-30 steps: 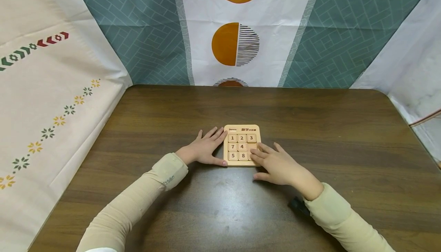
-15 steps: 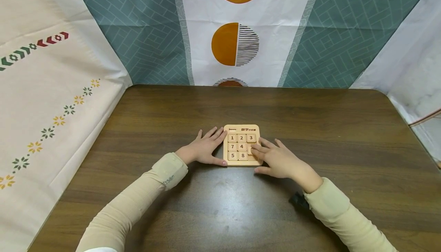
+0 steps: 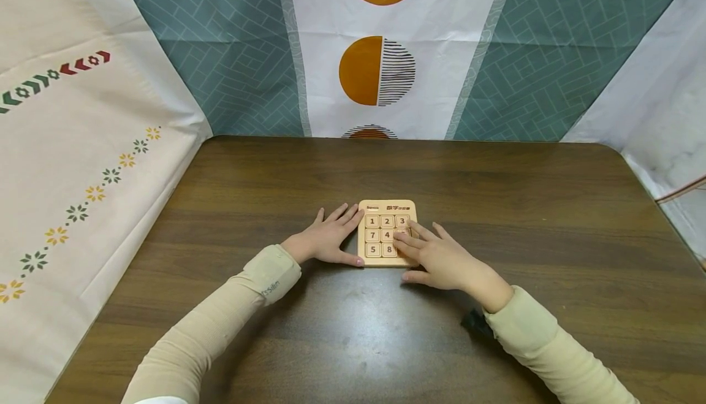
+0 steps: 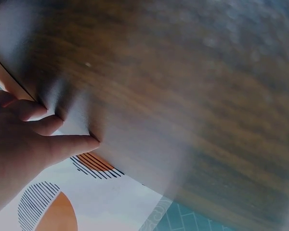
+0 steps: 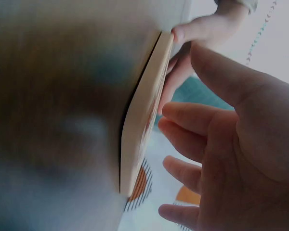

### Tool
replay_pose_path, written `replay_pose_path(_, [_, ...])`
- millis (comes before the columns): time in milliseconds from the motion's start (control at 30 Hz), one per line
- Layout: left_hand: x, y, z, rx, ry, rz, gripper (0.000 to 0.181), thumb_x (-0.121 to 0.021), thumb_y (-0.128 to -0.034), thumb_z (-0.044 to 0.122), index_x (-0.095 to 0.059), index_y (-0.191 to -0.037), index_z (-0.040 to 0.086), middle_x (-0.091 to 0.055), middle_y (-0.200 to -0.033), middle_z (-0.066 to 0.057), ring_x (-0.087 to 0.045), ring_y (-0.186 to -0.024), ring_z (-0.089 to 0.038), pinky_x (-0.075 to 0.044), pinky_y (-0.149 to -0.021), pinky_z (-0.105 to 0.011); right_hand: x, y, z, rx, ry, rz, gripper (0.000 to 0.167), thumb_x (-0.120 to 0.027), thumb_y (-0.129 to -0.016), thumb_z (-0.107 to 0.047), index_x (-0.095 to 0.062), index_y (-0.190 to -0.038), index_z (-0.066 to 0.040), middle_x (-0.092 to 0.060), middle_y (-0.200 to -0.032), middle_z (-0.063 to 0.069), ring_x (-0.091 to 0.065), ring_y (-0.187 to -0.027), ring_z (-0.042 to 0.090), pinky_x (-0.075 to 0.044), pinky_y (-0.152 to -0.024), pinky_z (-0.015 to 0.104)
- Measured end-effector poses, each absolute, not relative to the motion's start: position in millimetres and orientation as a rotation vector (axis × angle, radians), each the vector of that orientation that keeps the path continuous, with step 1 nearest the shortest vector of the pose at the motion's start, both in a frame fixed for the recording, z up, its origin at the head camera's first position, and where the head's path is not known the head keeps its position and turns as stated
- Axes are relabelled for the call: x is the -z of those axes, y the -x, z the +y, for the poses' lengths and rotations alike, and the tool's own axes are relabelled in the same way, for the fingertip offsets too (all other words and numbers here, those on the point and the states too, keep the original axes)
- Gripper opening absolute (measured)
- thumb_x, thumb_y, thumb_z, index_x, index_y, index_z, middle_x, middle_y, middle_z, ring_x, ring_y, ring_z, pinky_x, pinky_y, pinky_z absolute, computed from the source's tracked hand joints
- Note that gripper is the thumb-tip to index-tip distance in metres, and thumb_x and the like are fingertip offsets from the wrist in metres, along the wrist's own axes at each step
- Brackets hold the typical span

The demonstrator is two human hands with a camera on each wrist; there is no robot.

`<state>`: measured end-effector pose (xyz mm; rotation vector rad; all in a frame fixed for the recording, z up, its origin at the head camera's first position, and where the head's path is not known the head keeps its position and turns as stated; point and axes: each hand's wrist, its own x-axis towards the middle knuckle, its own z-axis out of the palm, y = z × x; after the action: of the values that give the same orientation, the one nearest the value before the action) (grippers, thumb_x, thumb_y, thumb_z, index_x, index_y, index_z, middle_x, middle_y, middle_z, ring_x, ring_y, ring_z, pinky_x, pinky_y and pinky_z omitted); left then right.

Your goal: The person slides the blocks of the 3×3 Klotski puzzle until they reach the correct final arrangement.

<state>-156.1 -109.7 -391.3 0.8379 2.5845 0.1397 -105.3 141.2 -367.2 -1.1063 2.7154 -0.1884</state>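
Observation:
In the head view a pale wooden number slide puzzle (image 3: 380,263) lies flat on the table. Tiles 1, 2 and 3 fill its top row, 7 and the 4 tile (image 3: 387,235) stand in the middle row, 5 and 8 at the bottom left. My left hand (image 3: 330,238) rests along its left edge, fingers spread, thumb at the lower left corner. Over the right column reaches my right hand (image 3: 444,262), fingers extended, fingertips at the middle-row tile and hiding it. From the right wrist the puzzle's edge (image 5: 139,115) shows beside the right hand (image 5: 236,139).
The dark wooden table (image 3: 524,195) extends around the puzzle on all sides. Patterned cloth (image 3: 248,54) hangs behind its far edge, and a white embroidered cloth (image 3: 83,146) covers the left side. A small black object (image 3: 477,324) sits at the right wrist.
A tile in the right column has gone from the bottom row up to the middle row under my right fingers. The right fingertips have since shifted slightly left. My left hand stays in place.

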Motion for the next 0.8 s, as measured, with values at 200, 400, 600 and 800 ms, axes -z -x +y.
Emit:
replay_pose_path(200, [391,156,-110,-0.138,-0.838,2.584,0.104,-0.051,-0.0754,0.07,0.0,-0.148,0.016,0.002,-0.152,-0.007,0.004,-0.138,-0.026,-0.003,-0.101,-0.061,368,96,137,0.202,1.174,2.667,0.064,-0.057,-0.086,-0.045,-0.042,-0.138,-0.01,-0.037,-0.142,0.005,-0.019,-0.135,0.032,-0.016,-0.099,0.062])
replay_pose_path(400, [391,155,-110,-0.13,-0.842,2.586,0.104,-0.051,-0.0752,0.071,0.0,-0.148,0.015,0.001,-0.152,-0.007,0.004,-0.138,-0.026,-0.004,-0.101,-0.062,371,96,140,0.195,1.18,2.669,0.063,-0.058,-0.086,-0.044,-0.042,-0.138,-0.011,-0.038,-0.142,0.005,-0.02,-0.134,0.032,-0.017,-0.098,0.062])
replay_pose_path(600, [392,157,-109,-0.137,-0.845,2.589,0.104,-0.05,-0.0748,0.071,0.0,-0.148,0.016,0.002,-0.152,-0.007,0.005,-0.138,-0.025,-0.003,-0.101,-0.062,369,95,151,0.198,1.143,2.672,0.062,-0.057,-0.086,-0.045,-0.043,-0.138,-0.012,-0.038,-0.142,0.005,-0.022,-0.134,0.032,-0.018,-0.098,0.063])
replay_pose_path(800, [393,157,-110,-0.139,-0.837,2.585,0.105,-0.05,-0.0744,0.072,0.001,-0.148,0.017,0.003,-0.152,-0.007,0.006,-0.138,-0.025,-0.002,-0.101,-0.062,366,94,160,0.214,1.122,2.671,0.061,-0.059,-0.086,-0.043,-0.045,-0.137,-0.012,-0.039,-0.141,0.005,-0.023,-0.133,0.033,-0.019,-0.097,0.064])
